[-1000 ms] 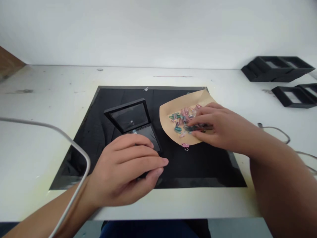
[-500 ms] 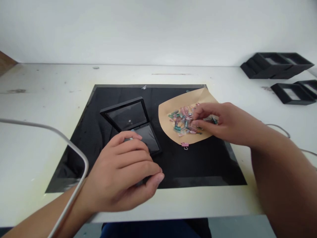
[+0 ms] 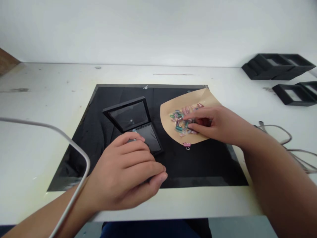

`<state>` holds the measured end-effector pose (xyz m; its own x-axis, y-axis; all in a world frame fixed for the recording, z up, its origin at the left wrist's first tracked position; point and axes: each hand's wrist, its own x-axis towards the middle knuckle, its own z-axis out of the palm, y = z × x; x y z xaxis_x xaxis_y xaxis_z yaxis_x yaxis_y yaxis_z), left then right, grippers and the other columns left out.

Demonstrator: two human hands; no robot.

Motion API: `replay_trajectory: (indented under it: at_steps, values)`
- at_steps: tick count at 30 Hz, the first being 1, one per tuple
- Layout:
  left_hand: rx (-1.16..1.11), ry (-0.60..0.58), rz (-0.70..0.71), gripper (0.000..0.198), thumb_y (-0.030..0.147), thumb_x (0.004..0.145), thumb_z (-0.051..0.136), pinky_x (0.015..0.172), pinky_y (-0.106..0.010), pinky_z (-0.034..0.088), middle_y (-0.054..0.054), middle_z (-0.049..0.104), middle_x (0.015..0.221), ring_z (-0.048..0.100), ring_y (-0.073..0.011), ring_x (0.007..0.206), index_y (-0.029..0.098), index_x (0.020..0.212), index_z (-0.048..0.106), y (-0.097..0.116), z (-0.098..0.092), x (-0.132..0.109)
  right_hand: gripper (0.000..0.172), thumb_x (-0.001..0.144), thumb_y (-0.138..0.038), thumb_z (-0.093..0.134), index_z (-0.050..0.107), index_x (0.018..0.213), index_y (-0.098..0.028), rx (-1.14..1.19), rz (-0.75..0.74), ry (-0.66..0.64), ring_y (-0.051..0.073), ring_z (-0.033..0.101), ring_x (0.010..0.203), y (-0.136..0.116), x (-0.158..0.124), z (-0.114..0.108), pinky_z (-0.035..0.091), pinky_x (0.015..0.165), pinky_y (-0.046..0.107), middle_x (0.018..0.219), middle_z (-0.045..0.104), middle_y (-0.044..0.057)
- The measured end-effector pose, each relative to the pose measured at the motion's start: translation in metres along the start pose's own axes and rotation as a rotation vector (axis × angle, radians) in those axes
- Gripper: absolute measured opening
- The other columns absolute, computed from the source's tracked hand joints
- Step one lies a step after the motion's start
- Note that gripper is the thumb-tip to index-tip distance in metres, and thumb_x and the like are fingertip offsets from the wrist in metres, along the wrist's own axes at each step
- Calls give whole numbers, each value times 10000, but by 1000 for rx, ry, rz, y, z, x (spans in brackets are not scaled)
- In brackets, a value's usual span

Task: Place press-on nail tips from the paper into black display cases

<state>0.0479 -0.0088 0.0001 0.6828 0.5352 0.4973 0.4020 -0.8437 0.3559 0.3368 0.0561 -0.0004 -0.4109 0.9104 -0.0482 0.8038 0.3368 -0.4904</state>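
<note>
My left hand (image 3: 128, 172) hovers in front of a black hinged case (image 3: 125, 115) whose lid is raised. Its thumb and index fingertips are pressed together; whatever they pinch, if anything, is hidden. Beyond the knuckles, a small teal piece (image 3: 134, 131) shows inside the case, partly covered by the fingers. My right hand (image 3: 218, 124) reaches into a pile of glossy pink, teal and clear false nails (image 3: 179, 127), thumb and index finger apart and touching the pile. The nails lie on a tan paper sheet (image 3: 169, 105) with a pink binder clip (image 3: 187, 144) on its front edge.
A black mat (image 3: 198, 168) is taped onto the white table (image 3: 32, 142). Several black open boxes (image 3: 292, 94) stand at the back right. A grey cable (image 3: 74, 145) arches over my left forearm; thin wires (image 3: 279, 127) lie beyond my right forearm.
My right hand has shifted left over the pile, and its thumb and index finger have spread apart. My left hand keeps nearly the same pose by the case.
</note>
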Motion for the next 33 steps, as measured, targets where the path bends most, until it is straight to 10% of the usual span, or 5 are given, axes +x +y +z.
replay_trajectory:
  at_steps: [22,33]
  values:
    - [10,51,72,28,170,827,710,805,-352,529,49,706,652,644,-129,632,196,839,715,3,-8,5,234,848,-395,660,786,1017,-294,-16,81,-129,126,448,544,-10,-1,0,305,525,285,583,517,-38]
    - [4,43,70,46,157,839,691,821,-353,518,47,711,664,628,-131,642,192,858,714,1,-2,3,200,906,-346,587,763,905,-251,-128,-52,-82,182,576,726,-13,-1,2,357,641,317,821,712,26]
